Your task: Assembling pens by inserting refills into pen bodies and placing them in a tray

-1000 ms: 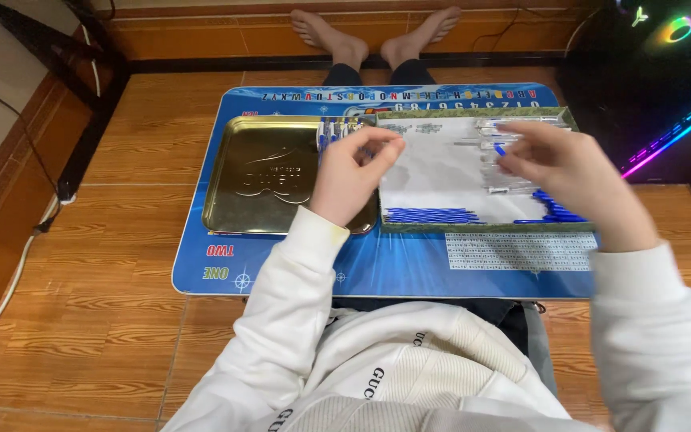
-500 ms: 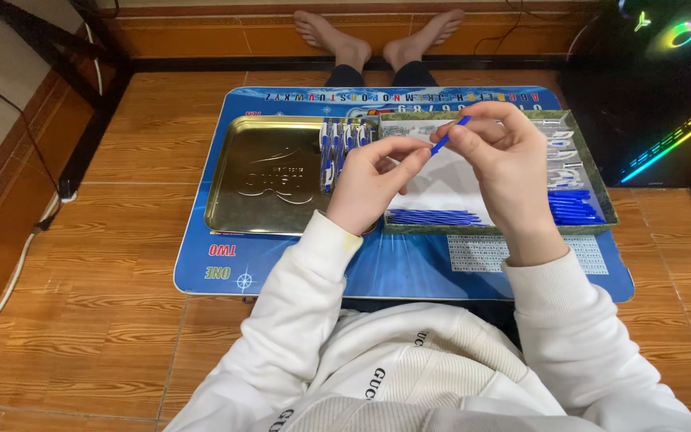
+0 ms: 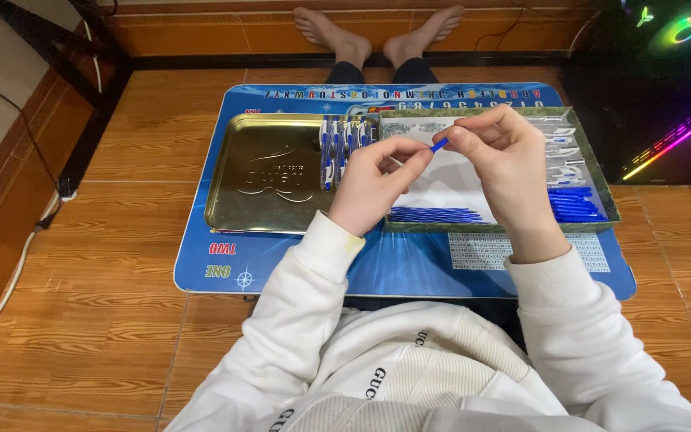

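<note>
Holding a thin blue piece [image 3: 439, 145] between thumb and forefinger, the right hand [image 3: 505, 164] hovered above the green tray [image 3: 611, 210]; its grip was narrow, pinched on that piece. The left hand [image 3: 377, 180] sat just beside it, fingertips curled in towards the blue piece's lower end, and I could not tell whether its grip was closed on anything, since the fingers hid what lay between them. Both hands were raised over the tray's white sheet [image 3: 449, 180], close together, nearly touching.

Inside the green tray, a row of blue rods [image 3: 433, 214] lay along the near edge, below the left hand. More blue rods [image 3: 573, 204] were heaped at the right side, with clear pieces [image 3: 561, 148] stacked beyond them. To the left stood a gold tin tray [image 3: 269, 172], touching the green one; a line of blue-and-white pens [image 3: 341, 140] lay at its right end, near the left hand's knuckles.

Both trays rested on a blue worktop [image 3: 281, 268] printed with letters, which stood on a wooden floor [image 3: 97, 304]. The person wore a white sweatshirt [image 3: 393, 360], and bare feet [image 3: 377, 32] showed beyond the worktop's far edge. A dark computer case with coloured lights [image 3: 665, 72] stood at the far right.
</note>
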